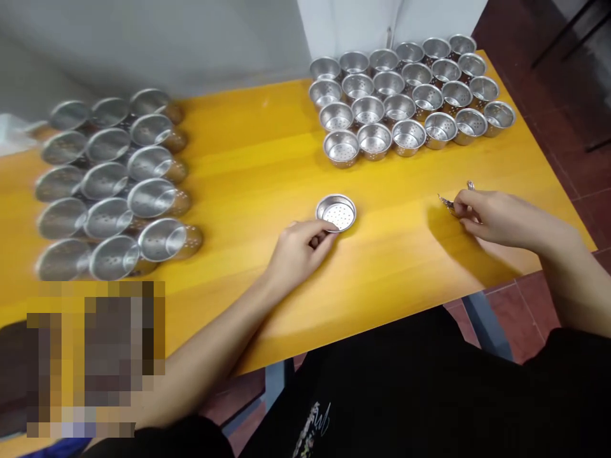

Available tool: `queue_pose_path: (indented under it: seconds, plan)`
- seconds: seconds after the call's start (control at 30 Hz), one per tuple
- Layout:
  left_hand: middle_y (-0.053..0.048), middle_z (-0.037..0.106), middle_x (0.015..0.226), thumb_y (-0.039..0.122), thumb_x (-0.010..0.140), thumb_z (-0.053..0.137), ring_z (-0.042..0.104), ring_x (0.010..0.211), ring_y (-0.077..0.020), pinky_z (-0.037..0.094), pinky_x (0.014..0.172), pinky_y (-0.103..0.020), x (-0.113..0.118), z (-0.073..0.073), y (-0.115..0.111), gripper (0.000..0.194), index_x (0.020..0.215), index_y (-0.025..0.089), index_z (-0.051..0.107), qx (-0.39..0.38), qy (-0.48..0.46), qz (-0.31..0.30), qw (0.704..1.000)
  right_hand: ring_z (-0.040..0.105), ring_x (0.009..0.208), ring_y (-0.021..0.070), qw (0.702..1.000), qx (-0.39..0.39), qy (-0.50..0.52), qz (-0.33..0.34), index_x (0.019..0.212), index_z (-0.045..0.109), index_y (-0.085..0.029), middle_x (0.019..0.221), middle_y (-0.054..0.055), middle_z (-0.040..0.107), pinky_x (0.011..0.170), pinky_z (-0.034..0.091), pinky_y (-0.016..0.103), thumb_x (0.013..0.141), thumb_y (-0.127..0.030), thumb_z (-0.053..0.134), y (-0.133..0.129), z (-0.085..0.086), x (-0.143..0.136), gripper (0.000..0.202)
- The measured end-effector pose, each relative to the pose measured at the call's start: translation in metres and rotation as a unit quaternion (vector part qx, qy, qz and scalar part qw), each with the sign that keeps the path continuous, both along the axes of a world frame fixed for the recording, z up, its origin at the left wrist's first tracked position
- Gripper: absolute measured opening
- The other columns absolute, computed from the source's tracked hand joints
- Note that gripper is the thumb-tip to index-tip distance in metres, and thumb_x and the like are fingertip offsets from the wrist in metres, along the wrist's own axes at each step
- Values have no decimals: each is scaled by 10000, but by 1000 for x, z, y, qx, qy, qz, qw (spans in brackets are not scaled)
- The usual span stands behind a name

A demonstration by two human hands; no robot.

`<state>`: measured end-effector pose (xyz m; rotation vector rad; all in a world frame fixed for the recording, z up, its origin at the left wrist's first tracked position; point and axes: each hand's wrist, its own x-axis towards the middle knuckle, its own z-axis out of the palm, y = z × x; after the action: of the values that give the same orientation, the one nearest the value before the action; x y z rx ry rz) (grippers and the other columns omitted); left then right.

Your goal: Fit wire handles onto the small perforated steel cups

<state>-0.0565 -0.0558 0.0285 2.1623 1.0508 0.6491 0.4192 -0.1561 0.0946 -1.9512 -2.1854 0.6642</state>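
A shallow round metal strainer cup [338, 210] with holes in its bottom lies near the middle of the yellow table [248, 165]. My left hand [308, 245] pinches the cup's near rim between thumb and fingers. Off to the right, my right hand [477, 213] is closed on a small bunch of shiny metal pieces [447, 202], held just above the table. Their exact shape is too small to tell. A bit of the same shiny metal shows above the fingers.
Rows of perforated metal cups [375, 138] stand at the back right. Taller-looking metal cups [151, 197] stand in rows at the left. A pale wall [238, 38] runs behind the table. The lower left is pixelated.
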Motion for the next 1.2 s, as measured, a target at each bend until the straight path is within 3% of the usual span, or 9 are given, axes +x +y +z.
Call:
queue_pose_path:
  seconds: [0.33,0.53,0.73,0.8,0.9,0.97,1.03,1.1,1.2]
  plan:
    - [-42,945,948,481,1216,661,902,838,-303,730,987,-592,8,-11,-16,285,1178,357,914,16,3,-51,999,737,799,343,993,13,-117,-29,1089,501,-313,1057,129,844,717,463,473,965,-256,689,-32,-15,-18,233]
    - [-61,1000,1132,459,1216,672,967,1034,-331,750,1073,-577,13,-1,-13,282,1193,402,947,6,8,-140,990,679,728,294,999,-13,3,51,1022,491,-319,884,41,725,733,523,474,943,-268,731,-15,3,-18,258]
    - [-62,982,1125,419,1237,660,907,970,-297,692,977,-494,9,17,-30,260,1219,353,911,4,39,-225,974,649,830,255,972,30,180,149,1014,444,-312,960,21,702,808,535,442,955,-253,787,30,15,-61,353]
    - [-26,868,924,542,1220,776,793,786,-249,616,819,-421,5,21,-42,243,1183,308,827,1,40,-191,981,616,824,227,946,71,248,194,1034,440,-310,947,-4,693,800,508,423,897,-187,823,40,13,-72,426]
    - [32,708,874,755,1035,1028,645,695,-200,488,684,-355,4,21,-60,621,1167,281,650,-3,53,-49,997,598,831,213,913,90,331,221,1050,436,-305,936,-19,661,816,507,416,851,-90,859,43,11,-81,515]
    - [-43,798,1117,784,937,1108,755,895,-255,604,799,-392,10,16,-69,789,1312,274,638,20,45,34,998,604,852,214,898,98,367,221,1045,433,-300,941,-16,648,857,532,423,867,-91,886,37,12,-86,530]
    - [-193,796,1590,760,897,1138,811,1400,-417,693,1191,-576,21,9,-76,1060,1662,263,597,52,17,51,997,602,869,209,889,119,385,216,1043,427,-300,950,-17,649,882,545,423,888,-128,887,30,13,-93,514]
    - [-298,567,1961,717,896,1140,600,1796,-555,522,1485,-767,35,3,-79,1388,1957,260,370,39,16,22,999,604,891,207,889,142,380,210,1046,437,-303,954,-17,661,869,543,411,886,-151,862,30,15,-104,478]
    - [-334,594,1949,598,964,1078,550,1849,-598,439,1534,-853,53,-1,-79,1332,1991,194,333,-4,37,30,999,624,918,209,891,147,366,225,1040,465,-303,945,-17,676,853,535,395,831,-117,816,47,17,-120,449]
